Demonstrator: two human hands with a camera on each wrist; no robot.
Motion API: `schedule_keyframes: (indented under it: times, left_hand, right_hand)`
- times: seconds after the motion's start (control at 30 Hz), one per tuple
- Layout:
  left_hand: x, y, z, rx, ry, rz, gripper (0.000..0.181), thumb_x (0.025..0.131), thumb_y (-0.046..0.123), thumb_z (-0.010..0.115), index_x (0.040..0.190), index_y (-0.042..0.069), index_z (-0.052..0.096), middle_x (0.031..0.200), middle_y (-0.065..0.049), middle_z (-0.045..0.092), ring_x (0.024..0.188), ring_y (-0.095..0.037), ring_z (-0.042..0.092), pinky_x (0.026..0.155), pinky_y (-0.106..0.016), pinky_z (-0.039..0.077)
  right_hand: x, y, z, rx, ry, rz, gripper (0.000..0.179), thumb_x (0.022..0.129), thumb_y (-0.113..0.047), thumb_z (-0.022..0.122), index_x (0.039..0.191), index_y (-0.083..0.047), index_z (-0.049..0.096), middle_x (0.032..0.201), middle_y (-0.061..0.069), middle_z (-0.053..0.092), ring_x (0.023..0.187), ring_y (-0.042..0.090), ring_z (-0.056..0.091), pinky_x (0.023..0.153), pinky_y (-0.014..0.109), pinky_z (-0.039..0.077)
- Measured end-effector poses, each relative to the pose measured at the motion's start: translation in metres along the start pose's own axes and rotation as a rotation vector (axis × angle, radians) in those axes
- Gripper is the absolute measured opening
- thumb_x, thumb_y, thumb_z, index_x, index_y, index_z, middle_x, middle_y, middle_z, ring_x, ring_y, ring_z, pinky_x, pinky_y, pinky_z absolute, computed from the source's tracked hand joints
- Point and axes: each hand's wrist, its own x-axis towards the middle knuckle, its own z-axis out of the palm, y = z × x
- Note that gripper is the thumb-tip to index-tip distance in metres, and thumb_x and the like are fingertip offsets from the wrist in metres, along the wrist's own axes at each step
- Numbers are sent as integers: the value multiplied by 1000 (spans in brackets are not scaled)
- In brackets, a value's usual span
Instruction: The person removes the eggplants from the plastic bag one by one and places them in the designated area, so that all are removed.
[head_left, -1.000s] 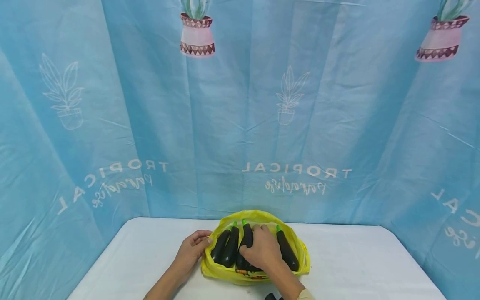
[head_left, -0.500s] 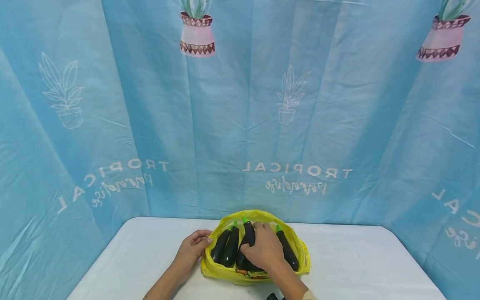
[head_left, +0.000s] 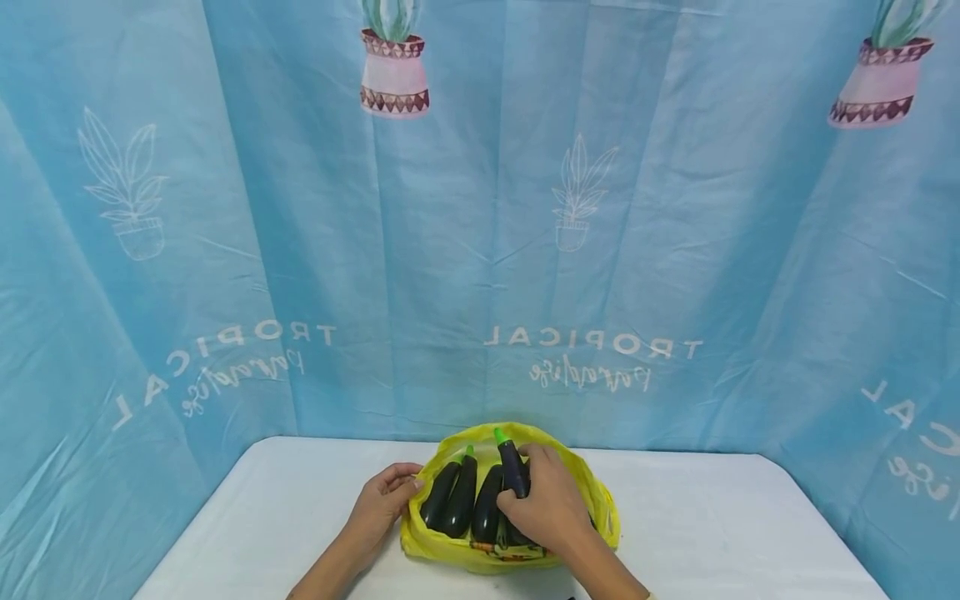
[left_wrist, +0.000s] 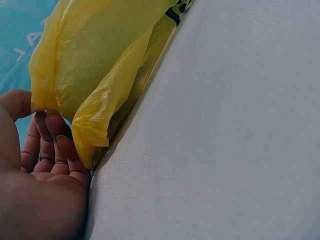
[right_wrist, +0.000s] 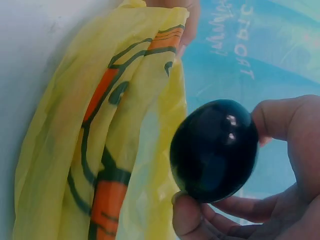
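Note:
A yellow plastic bag [head_left: 450, 550] lies mouth up on the white table, with several dark eggplants [head_left: 459, 500] with green stems side by side in it. My left hand [head_left: 381, 504] pinches the bag's left rim between thumb and fingers; the left wrist view shows this hand [left_wrist: 45, 185] on the bag's edge [left_wrist: 45, 95]. My right hand [head_left: 553, 500] grips one eggplant [head_left: 513, 467], its stem end tilted up, over the bag's mouth. In the right wrist view the rounded end of that eggplant [right_wrist: 215, 150] sits between thumb and fingers. My right hand mostly hides the eggplants on the right.
The white table [head_left: 697, 517] extends on both sides of the bag. Behind it hangs a blue curtain [head_left: 450, 250] with printed plants and lettering. A sliver of something dark shows at the bottom edge of the head view.
My right hand has moved to the right with the eggplant, lifting it away from the others and uncovering more of the one beside it. The left hand stays at the bag's rim.

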Motion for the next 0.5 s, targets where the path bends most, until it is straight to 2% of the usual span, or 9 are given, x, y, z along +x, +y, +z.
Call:
schedule_keyframes:
  times: [0.13,0.3,0.5]
  left_hand:
    - [-1,0,0,3,5,-2,34,98,16,73,127,1,66,111,-10,71,97,-21,65,78,-27,55]
    - [-1,1,1,-3,-6,4,34,98,16,73,127,0,66,110,-9,71,97,-21,64,77,-27,55]
    - [-1,2,0,0,-7,8,34,98,16,73,127,-1,66,110,-9,71,97,-20,64,77,-27,55]
  right_hand:
    - [-6,3,-6,37,23,-6,67,82,-23,73,144,-4,56,118,7,61,88,17,56,73,39,50]
    - [-11,10,-14,56,74,-27,63,83,-21,73,142,-5,57,115,6,59,87,16,55,72,37,49]
    - [-16,18,-21,53,133,-32,60,86,-19,74,142,-6,57,121,8,60,90,16,57,72,35,50]
